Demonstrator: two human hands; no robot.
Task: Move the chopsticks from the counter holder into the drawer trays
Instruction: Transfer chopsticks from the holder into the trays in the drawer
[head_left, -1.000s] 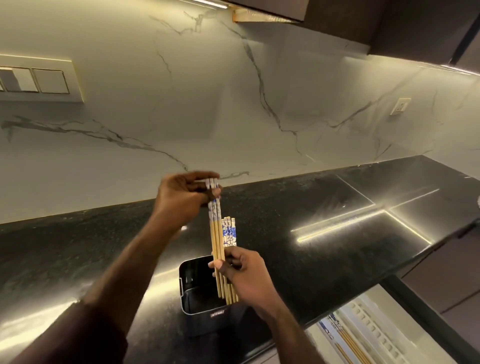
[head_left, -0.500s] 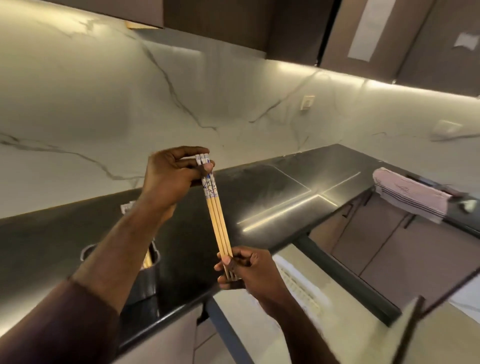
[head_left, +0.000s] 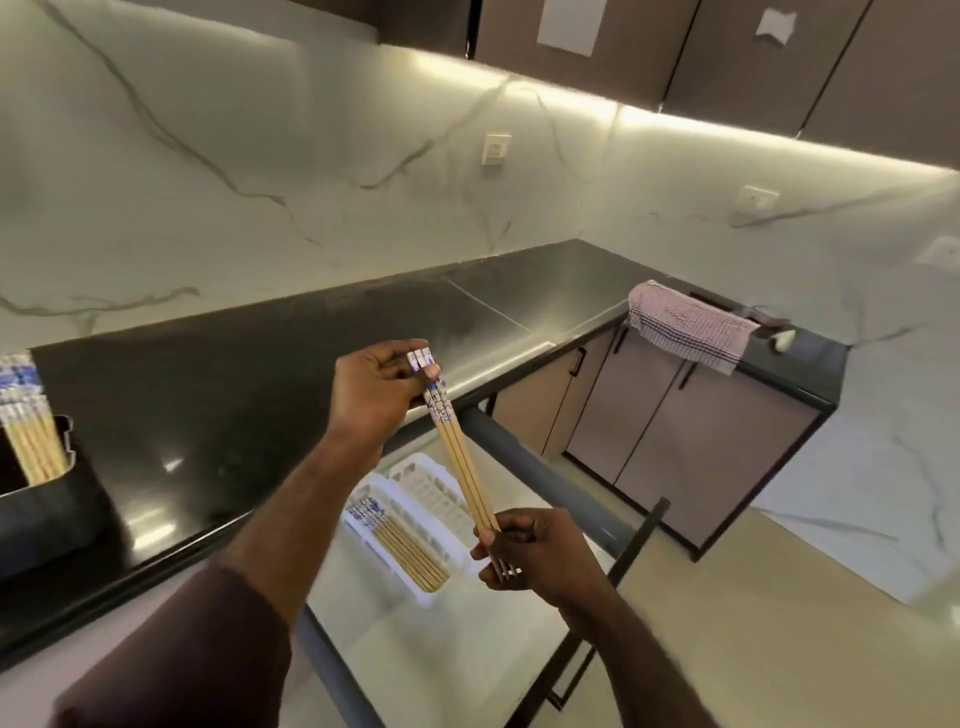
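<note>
Both hands have carried the chopsticks above the drawer tray, each grip pinching one end.

Marble wall w/ under-cabinet light, black counter, striped towel.

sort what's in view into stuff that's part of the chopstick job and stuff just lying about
Part of the job:
- held chopsticks, gripped by left hand and right hand
- black holder with more chopsticks
- white drawer tray with chopsticks already inside

Just lying about:
- checked towel on the counter
- small white object beside it
</note>
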